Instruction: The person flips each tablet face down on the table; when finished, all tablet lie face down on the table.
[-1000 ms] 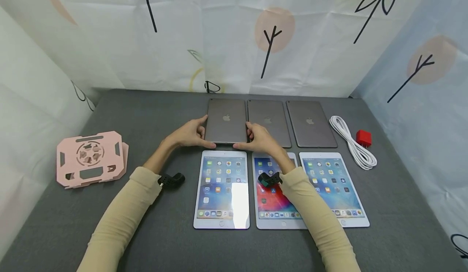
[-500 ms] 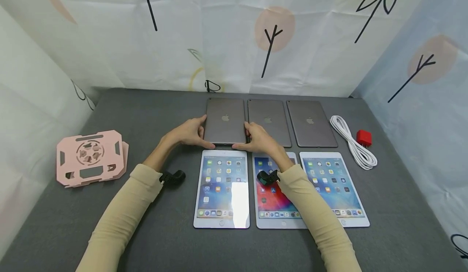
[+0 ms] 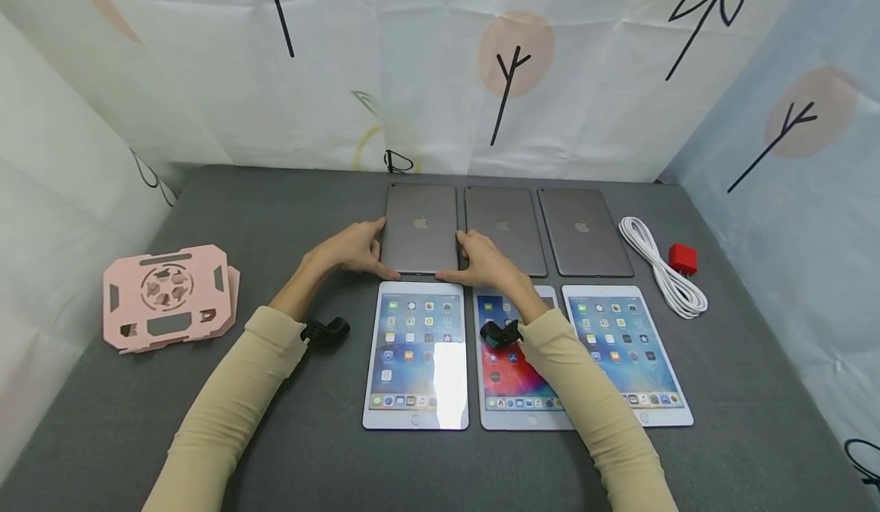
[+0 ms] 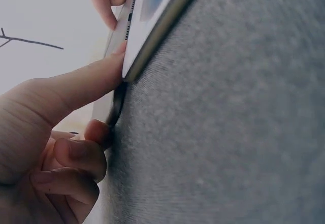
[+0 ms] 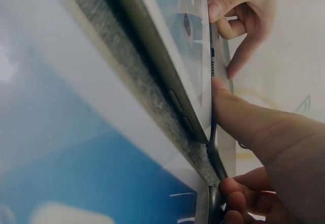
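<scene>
Plainly, left hand (image 3: 349, 251) and right hand (image 3: 488, 262) flank one tablet (image 3: 420, 229) (leftmost grey).

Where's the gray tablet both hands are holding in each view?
Head: gray tablet, near center, leftmost of the back row.
Left wrist: gray tablet, upper left, edge-on.
Right wrist: gray tablet, right of center, edge-on.
Shared landmark: leftmost white tablet, just in front of it.
</scene>
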The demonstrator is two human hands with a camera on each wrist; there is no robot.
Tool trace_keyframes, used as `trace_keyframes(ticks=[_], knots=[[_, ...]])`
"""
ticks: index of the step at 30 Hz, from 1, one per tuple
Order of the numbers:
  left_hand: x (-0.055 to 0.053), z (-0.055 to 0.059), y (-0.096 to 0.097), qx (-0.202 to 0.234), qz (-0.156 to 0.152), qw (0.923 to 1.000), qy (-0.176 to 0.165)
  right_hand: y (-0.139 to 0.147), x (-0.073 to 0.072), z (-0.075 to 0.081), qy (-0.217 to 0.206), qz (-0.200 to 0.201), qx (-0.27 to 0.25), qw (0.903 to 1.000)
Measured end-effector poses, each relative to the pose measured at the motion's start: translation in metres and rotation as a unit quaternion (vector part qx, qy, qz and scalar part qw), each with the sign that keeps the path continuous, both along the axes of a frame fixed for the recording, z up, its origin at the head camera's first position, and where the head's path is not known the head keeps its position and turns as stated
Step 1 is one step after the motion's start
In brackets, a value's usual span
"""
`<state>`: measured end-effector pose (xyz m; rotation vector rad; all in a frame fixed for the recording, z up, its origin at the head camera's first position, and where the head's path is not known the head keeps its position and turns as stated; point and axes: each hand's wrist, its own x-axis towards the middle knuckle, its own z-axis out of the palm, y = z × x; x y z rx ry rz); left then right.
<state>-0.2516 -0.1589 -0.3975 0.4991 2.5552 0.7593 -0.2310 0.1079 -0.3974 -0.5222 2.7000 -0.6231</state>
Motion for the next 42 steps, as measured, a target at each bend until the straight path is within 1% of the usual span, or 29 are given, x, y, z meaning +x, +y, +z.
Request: trace_keyframes(ticks=[3, 7, 15, 22, 27, 29, 30, 33, 36, 38, 42], knots=[[0.000, 0.000, -0.002, 0.006, 0.003, 1.0000, -0.003, -0.001, 0.000, 0.000, 0.003, -0.001, 0.002, 1.0000], [-0.001, -0.002, -0.004, 0.019, 0.005, 0.9998, -0.008, -0.001, -0.001, -0.001, 0.008, 0.009, -0.001, 0.9999], [-0.001, -0.007, -0.005, 0.022, 0.001, 0.9997, 0.006, 0.001, -0.001, 0.000, 0.004, 0.026, 0.000, 0.9996], [0.003, -0.007, -0.004, 0.029, 0.013, 0.9995, 0.006, 0.002, -0.001, -0.003, 0.007, 0.025, -0.006, 0.9997], [0.007, -0.006, -0.005, 0.044, 0.016, 0.9989, 0.008, 0.005, 0.002, 0.000, 0.017, 0.029, -0.028, 0.9991], [0.008, -0.005, -0.005, 0.048, 0.013, 0.9986, 0.019, 0.009, 0.003, 0.002, 0.020, 0.036, -0.049, 0.9980], [0.008, -0.005, -0.005, 0.048, 0.010, 0.9984, 0.029, 0.012, 0.004, 0.002, 0.022, 0.040, -0.060, 0.9972], [0.008, -0.005, -0.003, 0.055, -0.003, 0.9955, 0.077, 0.023, 0.007, 0.006, 0.022, 0.048, -0.097, 0.9939], [0.008, -0.001, 0.004, 0.074, -0.015, 0.9904, 0.116, 0.041, 0.009, 0.010, 0.016, 0.053, -0.121, 0.9911], [0.010, 0.003, 0.012, 0.092, -0.024, 0.9877, 0.124, 0.056, 0.011, 0.015, 0.014, 0.056, -0.129, 0.9900], [0.015, 0.009, 0.033, 0.109, -0.054, 0.9849, 0.123, 0.090, 0.015, 0.024, 0.017, 0.057, -0.131, 0.9896]])
